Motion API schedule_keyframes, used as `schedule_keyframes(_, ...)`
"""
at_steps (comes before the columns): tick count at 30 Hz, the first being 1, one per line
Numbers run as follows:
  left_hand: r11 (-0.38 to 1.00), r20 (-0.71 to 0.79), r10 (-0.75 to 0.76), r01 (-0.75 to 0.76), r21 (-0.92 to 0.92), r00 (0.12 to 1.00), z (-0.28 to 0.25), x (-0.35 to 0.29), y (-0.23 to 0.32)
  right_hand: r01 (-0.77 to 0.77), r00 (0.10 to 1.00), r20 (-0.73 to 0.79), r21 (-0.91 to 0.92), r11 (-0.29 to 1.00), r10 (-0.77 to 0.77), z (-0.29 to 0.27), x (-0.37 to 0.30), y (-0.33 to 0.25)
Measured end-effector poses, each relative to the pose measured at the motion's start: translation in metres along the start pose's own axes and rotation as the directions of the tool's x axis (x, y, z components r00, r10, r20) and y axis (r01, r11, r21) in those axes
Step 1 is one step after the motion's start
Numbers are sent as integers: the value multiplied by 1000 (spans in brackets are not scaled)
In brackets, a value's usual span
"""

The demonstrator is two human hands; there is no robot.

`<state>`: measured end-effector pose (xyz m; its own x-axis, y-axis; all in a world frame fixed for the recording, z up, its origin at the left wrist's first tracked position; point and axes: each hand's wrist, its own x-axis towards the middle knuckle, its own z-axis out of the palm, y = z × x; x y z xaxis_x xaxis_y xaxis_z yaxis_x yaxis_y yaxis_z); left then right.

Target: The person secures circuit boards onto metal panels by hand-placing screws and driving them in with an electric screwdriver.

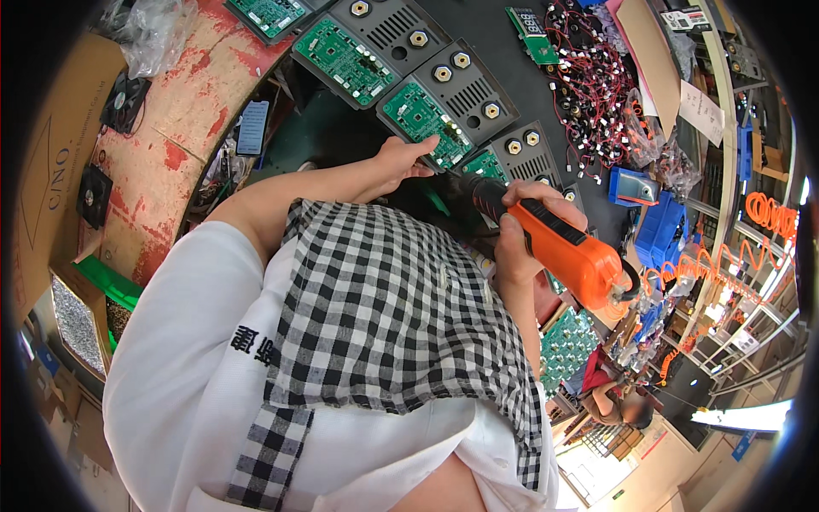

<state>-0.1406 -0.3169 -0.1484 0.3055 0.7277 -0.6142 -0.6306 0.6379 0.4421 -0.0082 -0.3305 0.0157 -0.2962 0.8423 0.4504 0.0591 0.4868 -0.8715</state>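
My right hand [536, 222] is wrapped round an orange and black electric screwdriver [573, 249]. Its dark nose points left, toward the near corner of a black metal panel [465, 90] that carries a green circuit board [418, 115]. Whether the tip touches anything is hidden. My left hand [401, 162] grips that panel's near edge, thumb on top by the board and fingers at the edge. Vent slots and round brass-coloured fittings show on the panel. Similar panels lie beside it: one with a board [341, 60] on the left, another [526, 152] partly behind the screwdriver.
A heap of small wired parts [584, 85] covers the right of the dark bench, near a loose display board [531, 36] and blue bins [661, 230]. Left stands a worn red surface [175, 128] with fans [125, 101]. Orange coiled hoses [770, 215] hang right; another person [610, 397] is farther off.
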Motion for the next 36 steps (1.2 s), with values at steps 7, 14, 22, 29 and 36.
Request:
schedule_keyframes(7,1000,-20,-15,14,-8,1000,-2,1,-6,69,994,79,77,995,-75,6,-6,1)
schedule_keyframes(14,998,35,-54,53,12,998,-7,1,-5,30,992,-123,-61,998,-37,-1,-9,-3)
schedule_keyframes(22,997,88,-70,68,22,994,0,1,2,64,981,-182,-2,998,-63,-6,-5,-5)
schedule_keyframes(29,999,66,-33,32,11,997,9,5,4,-25,942,-323,212,977,95,-20,17,-1)
schedule_keyframes(36,999,31,-21,20,39,999,6,9,2,-136,924,-258,471,871,283,-27,28,-8)
